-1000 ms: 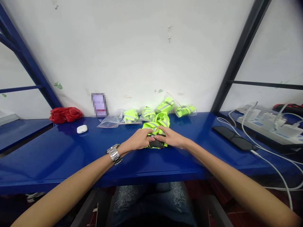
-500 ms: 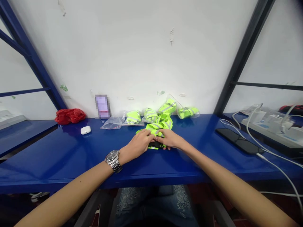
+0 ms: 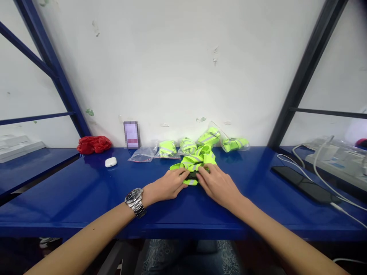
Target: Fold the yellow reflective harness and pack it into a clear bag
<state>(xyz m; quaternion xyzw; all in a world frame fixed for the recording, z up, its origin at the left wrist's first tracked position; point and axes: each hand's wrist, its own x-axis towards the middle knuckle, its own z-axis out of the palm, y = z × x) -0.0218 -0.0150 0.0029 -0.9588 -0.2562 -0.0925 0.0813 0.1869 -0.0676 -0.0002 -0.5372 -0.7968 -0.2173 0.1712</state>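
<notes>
Behind the yellow-green strap [image 3: 189, 160] — close by — bagged bundles [image 3: 168, 147] line the wall [image 3: 172, 68].

A crumpled red plastic bag [image 3: 94, 145] is lying at the back left of the blue tabletop [image 3: 86, 198], near the foot of a blue post [image 3: 54, 72]. A small white case [image 3: 111, 162] is resting just in front of it. A pixelated phone [image 3: 132, 134] is standing upright by the scuffed white wall [image 3: 172, 76]. At right, a dark phone [image 3: 304, 185] is lying flat, with a white cable [image 3: 348, 214] running from its near end. Beyond a dark post [image 3: 309, 76], white chargers [image 3: 348, 156] are sitting clustered. The 2 posts are leaning outward in view.
</notes>
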